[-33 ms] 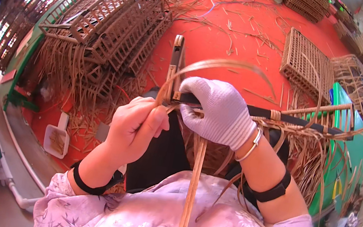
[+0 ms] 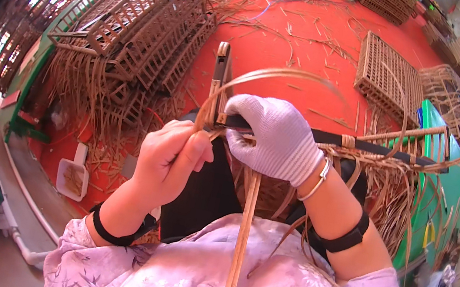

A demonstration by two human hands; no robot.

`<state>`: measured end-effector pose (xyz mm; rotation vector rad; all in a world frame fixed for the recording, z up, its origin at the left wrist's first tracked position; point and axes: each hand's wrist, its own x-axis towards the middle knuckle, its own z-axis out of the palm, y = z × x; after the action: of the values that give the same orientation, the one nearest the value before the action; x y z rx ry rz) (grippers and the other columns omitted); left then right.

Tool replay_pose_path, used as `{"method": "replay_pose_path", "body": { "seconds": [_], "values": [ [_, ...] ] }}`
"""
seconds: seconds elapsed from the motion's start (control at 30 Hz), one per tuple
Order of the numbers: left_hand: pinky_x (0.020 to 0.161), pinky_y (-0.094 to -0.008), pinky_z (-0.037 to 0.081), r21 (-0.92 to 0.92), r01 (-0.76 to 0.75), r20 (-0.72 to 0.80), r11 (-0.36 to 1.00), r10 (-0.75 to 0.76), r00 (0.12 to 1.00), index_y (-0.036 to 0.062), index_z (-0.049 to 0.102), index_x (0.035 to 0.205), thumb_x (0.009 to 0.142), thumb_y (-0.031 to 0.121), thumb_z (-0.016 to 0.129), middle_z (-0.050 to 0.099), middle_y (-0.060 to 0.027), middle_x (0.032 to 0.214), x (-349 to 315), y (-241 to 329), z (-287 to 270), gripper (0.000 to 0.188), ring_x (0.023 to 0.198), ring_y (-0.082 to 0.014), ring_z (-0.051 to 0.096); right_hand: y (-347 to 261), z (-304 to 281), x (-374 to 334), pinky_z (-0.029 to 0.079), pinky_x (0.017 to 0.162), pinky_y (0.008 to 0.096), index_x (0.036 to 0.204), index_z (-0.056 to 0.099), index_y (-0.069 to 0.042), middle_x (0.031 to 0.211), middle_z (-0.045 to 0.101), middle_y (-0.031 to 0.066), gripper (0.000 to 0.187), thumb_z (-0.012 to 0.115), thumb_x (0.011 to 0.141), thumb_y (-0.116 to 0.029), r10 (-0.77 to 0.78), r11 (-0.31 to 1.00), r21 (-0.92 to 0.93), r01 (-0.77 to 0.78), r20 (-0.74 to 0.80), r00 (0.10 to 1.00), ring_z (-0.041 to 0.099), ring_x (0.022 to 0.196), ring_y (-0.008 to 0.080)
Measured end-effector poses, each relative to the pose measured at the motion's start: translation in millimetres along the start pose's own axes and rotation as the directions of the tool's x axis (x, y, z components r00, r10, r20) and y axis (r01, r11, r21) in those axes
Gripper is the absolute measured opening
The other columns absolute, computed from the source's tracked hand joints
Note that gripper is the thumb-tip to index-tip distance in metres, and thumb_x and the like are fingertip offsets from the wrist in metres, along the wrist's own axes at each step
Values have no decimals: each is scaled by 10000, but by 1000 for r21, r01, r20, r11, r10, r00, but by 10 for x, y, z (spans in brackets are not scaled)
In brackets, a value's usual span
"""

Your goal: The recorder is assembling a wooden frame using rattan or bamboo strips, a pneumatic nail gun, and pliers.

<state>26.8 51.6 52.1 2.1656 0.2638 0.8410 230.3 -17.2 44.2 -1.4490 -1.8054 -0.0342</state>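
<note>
My bare left hand [image 2: 169,157] pinches a brown woven-work strip [image 2: 211,100] between thumb and fingers, just beside the corner of a black frame [image 2: 329,139]. From there the strip loops up and arcs away to the right, its far end blurred. My right hand [image 2: 274,136], in a pale lilac knitted glove, is closed around the frame's bar near that corner; its fingertips are partly hidden. An upright piece of the frame [image 2: 221,68] points away from me. A long doubled strip [image 2: 243,232] runs from under my right hand down over my lap.
Stacked brown slatted baskets [image 2: 138,35] with dangling strips stand at left. A flat woven panel [image 2: 387,73] lies at far right on the red floor [image 2: 303,40], among scattered scraps. Right of me are a green board [image 2: 425,202] and loose strips; a white scoop [image 2: 72,177] lies at left.
</note>
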Motion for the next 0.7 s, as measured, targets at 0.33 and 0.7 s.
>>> {"method": "replay_pose_path", "body": {
  "seconds": [0.33, 0.7],
  "values": [
    [767, -359, 469, 342, -177, 44, 923, 173, 984, 52, 657, 741, 975, 165, 535, 669, -47, 701, 813, -14, -167, 287, 686, -230, 647, -24, 24, -27, 541, 651, 472, 976, 552, -102, 713, 632, 147, 292, 682, 746, -226, 59, 995, -90, -51, 83, 995, 650, 696, 379],
    [1085, -416, 314, 721, -256, 282, 644, 64, 957, 75, 722, 753, 891, 251, 620, 704, -37, 885, 1238, -419, 0, 246, 1160, -217, 564, -55, 37, -76, 526, 691, 420, 1005, 609, -96, 777, 649, 110, 349, 774, 731, -234, -23, 998, -57, 20, -43, 999, 644, 726, 332]
  ]
}}
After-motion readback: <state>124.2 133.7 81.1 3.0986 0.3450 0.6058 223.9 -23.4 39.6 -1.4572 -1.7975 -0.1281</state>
